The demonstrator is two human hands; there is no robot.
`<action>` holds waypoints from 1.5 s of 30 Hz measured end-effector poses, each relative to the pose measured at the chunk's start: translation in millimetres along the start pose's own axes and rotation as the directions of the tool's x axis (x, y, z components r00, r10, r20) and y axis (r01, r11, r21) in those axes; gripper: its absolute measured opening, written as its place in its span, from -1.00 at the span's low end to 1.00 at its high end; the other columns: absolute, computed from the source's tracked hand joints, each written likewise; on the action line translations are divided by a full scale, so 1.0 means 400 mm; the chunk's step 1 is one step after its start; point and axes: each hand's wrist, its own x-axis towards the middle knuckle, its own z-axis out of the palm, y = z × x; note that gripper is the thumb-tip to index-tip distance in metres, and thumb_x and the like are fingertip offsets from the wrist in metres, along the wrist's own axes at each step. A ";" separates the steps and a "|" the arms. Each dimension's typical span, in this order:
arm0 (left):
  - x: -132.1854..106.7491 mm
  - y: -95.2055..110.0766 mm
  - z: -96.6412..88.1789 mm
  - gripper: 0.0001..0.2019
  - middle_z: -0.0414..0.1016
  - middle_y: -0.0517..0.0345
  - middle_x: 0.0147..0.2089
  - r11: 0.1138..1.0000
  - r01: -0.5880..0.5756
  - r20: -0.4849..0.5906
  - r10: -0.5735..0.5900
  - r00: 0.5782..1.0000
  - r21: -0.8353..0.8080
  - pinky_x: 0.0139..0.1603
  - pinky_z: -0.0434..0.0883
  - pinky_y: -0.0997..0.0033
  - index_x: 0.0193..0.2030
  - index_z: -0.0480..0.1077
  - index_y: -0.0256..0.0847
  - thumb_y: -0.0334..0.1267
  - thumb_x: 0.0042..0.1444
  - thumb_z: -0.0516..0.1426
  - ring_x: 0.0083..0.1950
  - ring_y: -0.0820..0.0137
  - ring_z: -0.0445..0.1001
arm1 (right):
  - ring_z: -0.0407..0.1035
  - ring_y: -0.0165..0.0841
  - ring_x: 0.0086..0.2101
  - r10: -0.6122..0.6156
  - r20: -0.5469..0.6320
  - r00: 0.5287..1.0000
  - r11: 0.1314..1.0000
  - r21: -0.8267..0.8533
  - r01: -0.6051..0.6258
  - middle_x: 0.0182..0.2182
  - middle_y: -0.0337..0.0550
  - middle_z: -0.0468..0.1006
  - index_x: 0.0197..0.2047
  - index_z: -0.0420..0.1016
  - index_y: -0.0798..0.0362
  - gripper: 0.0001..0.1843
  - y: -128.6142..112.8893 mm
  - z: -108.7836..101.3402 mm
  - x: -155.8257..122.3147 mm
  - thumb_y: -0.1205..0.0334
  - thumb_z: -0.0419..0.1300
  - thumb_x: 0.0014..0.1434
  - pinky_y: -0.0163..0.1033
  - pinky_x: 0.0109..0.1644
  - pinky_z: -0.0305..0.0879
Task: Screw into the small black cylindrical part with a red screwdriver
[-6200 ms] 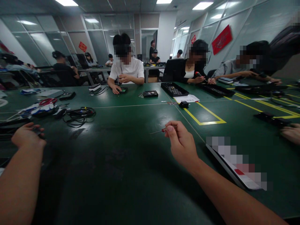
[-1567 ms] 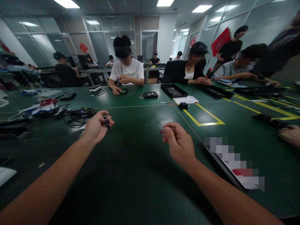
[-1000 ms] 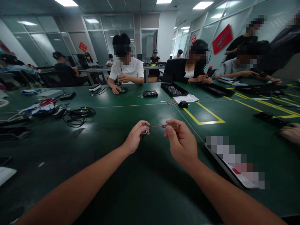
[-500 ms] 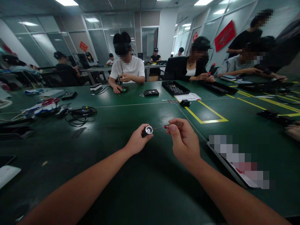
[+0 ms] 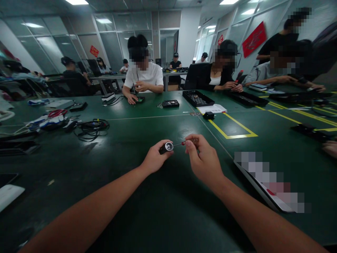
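Held in my left hand (image 5: 155, 157) is a short black cylindrical part (image 5: 166, 147), its silver-rimmed round end turned to the right and toward me. My thumb and fingers wrap around its body; the inside of the end shows pale details too small to make out. My right hand (image 5: 204, 156) grips a screwdriver (image 5: 183, 143) with a translucent reddish handle, mostly covered by the fingers. Its thin metal shaft points left and its tip reaches the rim of the part. Whether the tip sits in a screw I cannot tell. Both hands are above the green table (image 5: 147, 214).
A white-edged tablet-like object (image 5: 259, 188) lies right of my right arm. Coiled black cables (image 5: 92, 129) lie to the left. Farther off are a black parts tray (image 5: 197, 98), a small black block (image 5: 209, 115) and yellow tape (image 5: 240, 135). Several people sit across the table.
My right hand has moved slightly left with the screwdriver, closer to the black part. The part's silver end has turned slightly in my left hand.
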 end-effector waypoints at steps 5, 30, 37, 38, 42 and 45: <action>0.000 0.003 -0.002 -0.65 0.58 -0.01 0.10 0.999 0.011 -0.039 -0.010 0.999 0.032 0.28 0.32 0.10 0.06 0.53 -0.20 -0.33 0.10 0.31 0.16 0.17 0.50 | 0.47 -0.31 -0.38 -0.005 0.078 0.997 0.995 0.097 -0.002 -0.40 -0.24 0.55 -0.04 0.43 -0.02 -0.81 0.001 -0.001 -0.003 0.10 0.08 0.41 -0.22 -0.32 0.30; 0.004 0.003 -0.003 -0.65 0.60 0.02 0.06 0.998 0.042 -0.059 -0.040 0.997 0.039 0.26 0.35 0.09 0.03 0.55 -0.17 -0.40 0.07 0.31 0.11 0.19 0.53 | 0.52 -0.22 -0.23 -0.019 -0.007 1.000 1.000 0.015 0.019 -0.21 -0.09 0.63 0.00 0.49 0.00 -0.75 0.005 0.008 -0.006 0.10 0.09 0.39 -0.14 -0.18 0.36; 0.004 -0.001 -0.004 -0.64 0.60 0.02 0.06 0.998 0.032 -0.044 -0.030 0.999 0.046 0.28 0.33 0.06 0.03 0.56 -0.17 -0.40 0.06 0.32 0.12 0.18 0.52 | 0.51 -0.26 -0.36 -0.012 0.010 1.000 0.999 0.036 0.011 -0.36 -0.17 0.63 -0.14 0.57 -0.03 -0.68 0.008 0.006 0.000 0.04 0.04 0.44 -0.19 -0.30 0.32; 0.004 -0.002 -0.004 -0.64 0.60 0.02 0.06 0.998 0.033 -0.048 -0.031 0.998 0.048 0.28 0.33 0.06 0.03 0.55 -0.17 -0.40 0.06 0.32 0.12 0.18 0.52 | 0.51 -0.26 -0.35 -0.015 0.005 1.000 0.999 0.036 0.015 -0.35 -0.16 0.63 -0.09 0.56 -0.02 -0.72 0.007 0.006 -0.001 0.07 0.06 0.43 -0.19 -0.29 0.33; 0.003 0.001 0.000 -0.65 0.60 0.01 0.07 0.997 0.041 -0.054 -0.037 0.998 0.066 0.27 0.34 0.06 0.04 0.55 -0.17 -0.40 0.07 0.31 0.11 0.17 0.53 | 0.52 -0.23 -0.28 -0.012 -0.025 1.000 0.999 0.052 0.013 -0.28 -0.12 0.63 -0.03 0.49 0.01 -0.78 0.007 0.010 -0.003 0.11 0.12 0.38 -0.14 -0.20 0.37; 0.001 0.012 0.000 -0.65 0.61 0.03 0.06 0.993 0.003 -0.053 0.003 0.999 0.114 0.27 0.35 0.06 0.03 0.56 -0.15 -0.41 0.07 0.31 0.12 0.17 0.53 | 0.52 -0.23 -0.26 0.027 -0.047 0.999 0.994 0.103 -0.022 -0.28 -0.11 0.63 -0.08 0.48 -0.01 -0.76 0.016 0.018 -0.001 0.05 0.07 0.41 -0.11 -0.16 0.37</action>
